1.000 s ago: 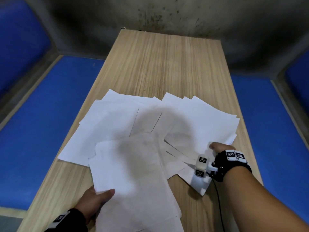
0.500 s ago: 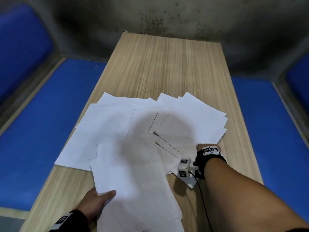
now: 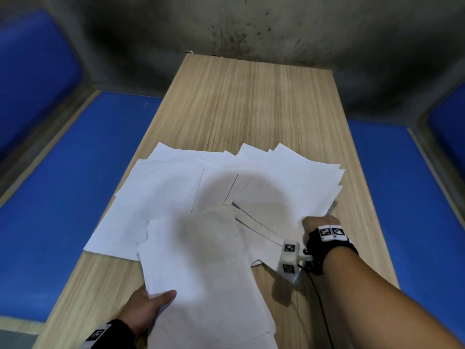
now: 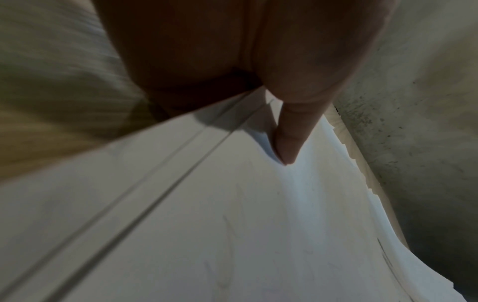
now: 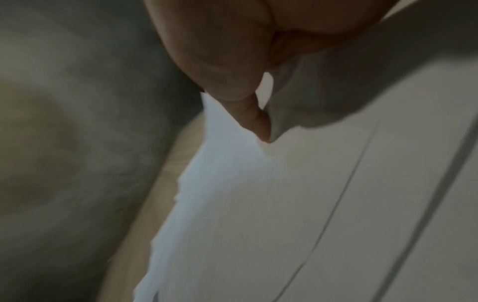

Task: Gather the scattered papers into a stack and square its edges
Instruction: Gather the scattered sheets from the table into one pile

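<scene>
Several white papers [image 3: 284, 187] lie fanned and overlapping across the near half of the wooden table [image 3: 251, 102]. My left hand [image 3: 148, 308] pinches the near left corner of the front sheets [image 3: 201, 273], thumb on top, fingers hidden beneath. In the left wrist view the thumb [image 4: 292, 141] presses on those papers [image 4: 232, 224]. My right hand [image 3: 318, 224] grips the right edge of the right-hand bundle of sheets, its fingers hidden under them. The right wrist view is blurred; it shows a thumb [image 5: 258, 122] on top of the paper [image 5: 258, 204].
Blue padded benches [image 3: 75, 157] flank the table on both sides, with a stained grey wall [image 3: 251, 26] behind. The far half of the tabletop is bare wood. A black cable [image 3: 324, 311] runs from my right wrist back toward me.
My right hand has dragged the right-hand sheets leftward and inward, away from the table's right edge. The left hand stays pinching the front sheets in about the same place.
</scene>
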Available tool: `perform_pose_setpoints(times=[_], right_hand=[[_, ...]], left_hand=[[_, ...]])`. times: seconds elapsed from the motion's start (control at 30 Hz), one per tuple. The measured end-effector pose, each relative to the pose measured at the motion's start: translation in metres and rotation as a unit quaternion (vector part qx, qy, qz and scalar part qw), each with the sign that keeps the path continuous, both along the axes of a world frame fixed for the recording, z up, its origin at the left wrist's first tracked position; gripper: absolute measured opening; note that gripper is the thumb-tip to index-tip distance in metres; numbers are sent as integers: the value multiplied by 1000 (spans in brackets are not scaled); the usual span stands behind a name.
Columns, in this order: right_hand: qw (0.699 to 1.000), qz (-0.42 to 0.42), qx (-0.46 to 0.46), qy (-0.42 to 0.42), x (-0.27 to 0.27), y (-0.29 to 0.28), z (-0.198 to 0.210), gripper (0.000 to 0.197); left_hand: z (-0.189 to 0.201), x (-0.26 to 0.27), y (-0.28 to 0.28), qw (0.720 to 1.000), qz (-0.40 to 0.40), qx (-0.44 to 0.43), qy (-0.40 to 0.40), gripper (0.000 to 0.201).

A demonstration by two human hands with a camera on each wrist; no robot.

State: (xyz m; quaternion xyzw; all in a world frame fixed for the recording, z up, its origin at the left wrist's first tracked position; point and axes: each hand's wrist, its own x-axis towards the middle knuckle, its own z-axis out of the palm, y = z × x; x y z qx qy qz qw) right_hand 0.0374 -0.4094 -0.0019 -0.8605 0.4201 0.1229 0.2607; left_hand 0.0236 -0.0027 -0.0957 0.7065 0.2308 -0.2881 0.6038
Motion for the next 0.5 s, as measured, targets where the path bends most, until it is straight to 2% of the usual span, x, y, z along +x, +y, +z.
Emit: perform_pose_setpoints(times=[0.03, 0.1, 0.17, 0.23, 0.37, 0.5], right_hand=[[997, -53, 11, -61, -4, -5, 0, 21], [971, -150, 2, -184, -10, -16, 9, 23], [954, -163, -13, -250, -20, -23, 33, 18], [936, -140, -20, -322, -32, -29, 64, 16], [883, -141, 27, -447, -57, -36, 116, 7], [843, -174, 100, -499, -79, -34, 149, 11]], left_hand=[[-1, 0, 1, 1000, -2, -3, -1, 53], [1, -1, 1, 1000, -15, -5, -5, 60], [7, -1, -1, 1000, -24, 9, -9, 44], [11, -1, -3, 999, -23, 16, -15, 33], [19, -2, -5, 999, -25, 43, -3, 38], [22, -4, -7, 997, -34, 73, -20, 48]])
